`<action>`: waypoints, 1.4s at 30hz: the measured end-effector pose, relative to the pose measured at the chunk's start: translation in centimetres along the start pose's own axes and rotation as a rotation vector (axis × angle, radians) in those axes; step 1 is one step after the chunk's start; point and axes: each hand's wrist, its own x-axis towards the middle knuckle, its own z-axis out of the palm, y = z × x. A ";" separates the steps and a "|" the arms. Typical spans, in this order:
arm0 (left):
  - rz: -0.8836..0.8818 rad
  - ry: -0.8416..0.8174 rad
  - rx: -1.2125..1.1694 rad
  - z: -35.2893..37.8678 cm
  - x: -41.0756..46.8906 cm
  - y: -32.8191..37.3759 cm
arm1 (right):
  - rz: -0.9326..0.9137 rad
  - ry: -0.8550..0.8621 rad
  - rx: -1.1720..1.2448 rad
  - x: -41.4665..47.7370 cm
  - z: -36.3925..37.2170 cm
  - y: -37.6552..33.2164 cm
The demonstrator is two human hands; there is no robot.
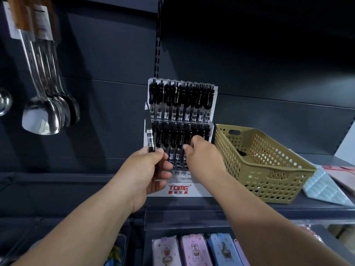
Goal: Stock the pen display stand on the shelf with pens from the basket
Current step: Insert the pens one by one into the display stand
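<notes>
Dim overall: the dark shelf panel [269, 64] fades to near black at upper right. Light from the viewer's side brightens the white pen display stand [194, 191] and glares on the hanging spoons [41, 118]. Their cards [40, 22] smear into blur at top left. Wide-angle distortion bends the edges.

Dark grey metal back panels [249, 64] form the wall behind, meeting at a slotted upright [158, 45]. The dark shelf [230, 205] has a clear price rail [192, 217] along its front edge. Steel spoons [44, 112] hang on cards at the upper left. A pale quilted pouch [324, 187] lies at the right. Below, 4 pastel pencil cases [194, 250] stand side by side. The light is dim.
</notes>
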 end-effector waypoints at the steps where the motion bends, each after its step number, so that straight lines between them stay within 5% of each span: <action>1: 0.001 -0.001 0.001 0.0 0.0 0.0 | -0.012 0.008 -0.001 0.0 0.0 0.0; 32: -0.011 -0.041 0.059 -0.1 0.2 0.1 | 0.060 -0.085 0.107 1.1 -1.2 0.8; 35: -0.021 -0.056 0.079 0.0 0.4 0.1 | 0.060 0.013 0.199 0.5 -2.2 0.7; 39: -0.036 -0.094 0.130 0.3 0.5 0.2 | -0.347 0.319 0.054 -1.4 -2.9 -0.4; 42: -0.041 -0.185 0.217 0.7 0.2 0.5 | -0.710 0.339 -0.097 -1.9 -2.1 0.0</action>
